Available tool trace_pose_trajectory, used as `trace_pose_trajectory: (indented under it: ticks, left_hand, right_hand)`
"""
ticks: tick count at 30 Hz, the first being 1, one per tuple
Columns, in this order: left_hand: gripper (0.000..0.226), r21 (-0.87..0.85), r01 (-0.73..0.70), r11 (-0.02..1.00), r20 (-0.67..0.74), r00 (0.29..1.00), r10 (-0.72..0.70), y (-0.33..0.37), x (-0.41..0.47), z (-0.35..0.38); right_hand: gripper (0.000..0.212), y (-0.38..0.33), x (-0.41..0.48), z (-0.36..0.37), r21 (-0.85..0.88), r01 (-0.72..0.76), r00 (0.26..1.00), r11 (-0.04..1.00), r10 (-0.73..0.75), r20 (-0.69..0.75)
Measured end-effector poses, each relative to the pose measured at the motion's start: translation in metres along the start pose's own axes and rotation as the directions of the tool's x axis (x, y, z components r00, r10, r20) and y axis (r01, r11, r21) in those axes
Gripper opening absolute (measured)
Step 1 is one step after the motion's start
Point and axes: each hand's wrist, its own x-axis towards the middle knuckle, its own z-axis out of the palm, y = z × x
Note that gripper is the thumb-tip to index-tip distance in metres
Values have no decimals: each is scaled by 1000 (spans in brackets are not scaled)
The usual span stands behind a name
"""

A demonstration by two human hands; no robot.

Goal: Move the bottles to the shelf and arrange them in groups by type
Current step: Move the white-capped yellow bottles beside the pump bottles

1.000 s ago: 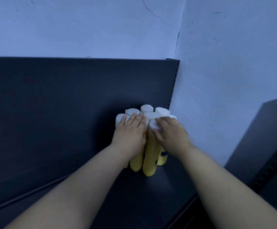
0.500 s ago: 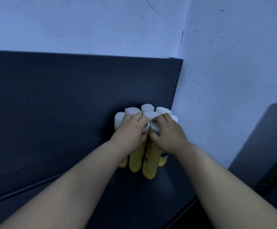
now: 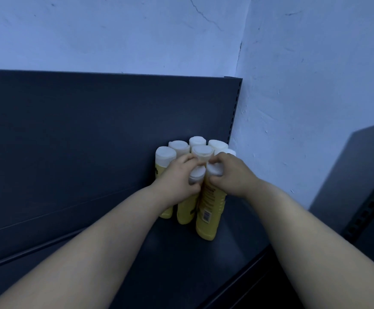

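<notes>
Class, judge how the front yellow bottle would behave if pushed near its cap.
The front yellow bottle is tall on a narrow base, so a high push would probably tip it. Yellow throughout, it seems full, so likely heavy. The bottles packed behind might prop it.

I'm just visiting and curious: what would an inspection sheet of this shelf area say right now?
Surface: dark shelf; bottles stand in its right rear corner against the back panel.
Job's things: yellow bottles with white caps, upright, packed in one tight cluster.
Clutter: nothing seen.
Grippers: left hand grips the cap of the left-front bottle; right hand grips the cap of the front bottle.
Cables: nothing seen.
Surroundings: cracked pale wall; second dark rack at right.
</notes>
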Motion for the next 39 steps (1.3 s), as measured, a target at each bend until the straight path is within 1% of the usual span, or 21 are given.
trace_pose_trajectory:
  ticks: [5,6,9,11,15,17,18,20,22,23,25,27,28,29,31,33,34,35,37,38,39]
  left_hand:
    - [60,25,-6,1000,44,999,5,2,-7,-6]
    - [60,70,-10,998,51,999,7,3,-7,-8]
    - [60,319,-7,948,69,998,-16,10,-4,-12]
    - [52,408,-13,913,19,1000,6,14,-3,-9]
    - [27,307,46,950,-3,999,-48,17,-7,0]
    - [25,407,51,912,-45,998,-36,19,-9,3]
    - [29,468,57,882,-67,997,-29,21,-9,3]
    - [32,536,90,839,-106,994,-39,25,-7,2]
    - [32,542,141,828,-123,989,-88,28,-3,-2]
    - [33,543,165,824,-113,986,-123,30,-1,-5]
    - [36,561,193,805,-83,981,-177,35,5,-10]
    - [39,594,190,781,-48,978,-202,40,7,-10]
    - [41,601,182,778,-31,978,-205,43,8,-9]
    - [44,589,172,790,-10,979,-206,45,8,-8]
    - [44,494,171,853,39,975,-218,45,9,-5]
    - [40,361,202,911,71,968,-242,41,8,-6]
    - [40,346,221,912,62,964,-257,38,7,-8]
    - [45,395,249,884,39,957,-287,35,5,-11]
    - [62,560,348,752,-28,915,-403,31,1,-18]
    - [66,606,386,695,-49,891,-451,31,-1,-21]
    - [66,623,389,678,-44,884,-466,32,-3,-23]
  right_hand:
    - [48,3,-4,-9,46,23,997,999,-26,73]
    - [49,2,-4,-10,38,27,996,999,-30,88]
    - [51,-1,-4,-10,24,39,995,999,-41,91]
    - [52,-1,-5,-10,41,34,996,999,-37,86]
    - [52,2,-8,-11,77,42,992,996,-51,112]
    - [55,3,-8,-14,82,51,989,995,-62,136]
    - [57,4,-6,-15,48,52,988,997,-59,143]
    - [56,5,-4,-17,-148,34,992,988,-16,122]
    - [53,6,-3,-15,-372,-5,999,928,24,48]
    - [53,8,-4,-12,-420,-10,1000,907,14,7]
    - [51,11,-4,-6,-382,50,998,923,-64,-24]
    - [45,14,-4,-2,-294,161,987,942,-156,39]
    - [43,15,-5,-2,-281,189,982,941,-174,78]
    - [42,15,-5,-2,-290,187,981,939,-165,98]
    - [44,15,-7,-3,-364,117,992,924,-90,90]
    - [55,12,-7,-5,-450,29,996,893,11,87]
    - [60,11,-7,-7,-474,-7,994,880,57,91]
    - [62,9,-7,-10,-491,-37,991,870,95,94]
    - [62,9,-7,-17,-528,-80,984,846,151,93]
    - [60,9,-8,-20,-545,-92,983,833,162,82]
    - [58,10,-9,-22,-552,-99,984,828,164,69]
